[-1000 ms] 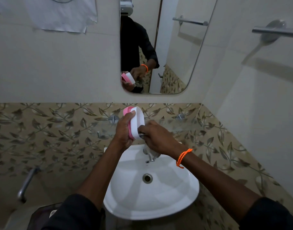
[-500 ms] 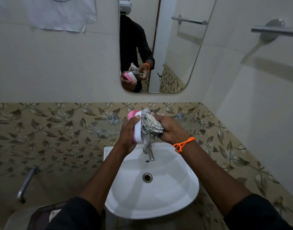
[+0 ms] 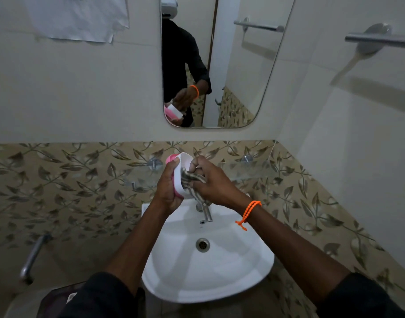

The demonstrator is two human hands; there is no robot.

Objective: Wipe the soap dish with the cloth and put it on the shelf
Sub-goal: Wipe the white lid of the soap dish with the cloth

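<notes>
The left hand (image 3: 168,187) is closed around the pink-and-white oval plastic soap dish (image 3: 182,174), holding it on edge with the hollow facing right. The right hand (image 3: 212,182) is closed on the crumpled grey striped cloth (image 3: 192,181), which is pressed into the hollow. Both are held above the chrome tap (image 3: 206,213) and white ceramic basin (image 3: 243,278), in front of the glass wall shelf (image 3: 247,169).
</notes>
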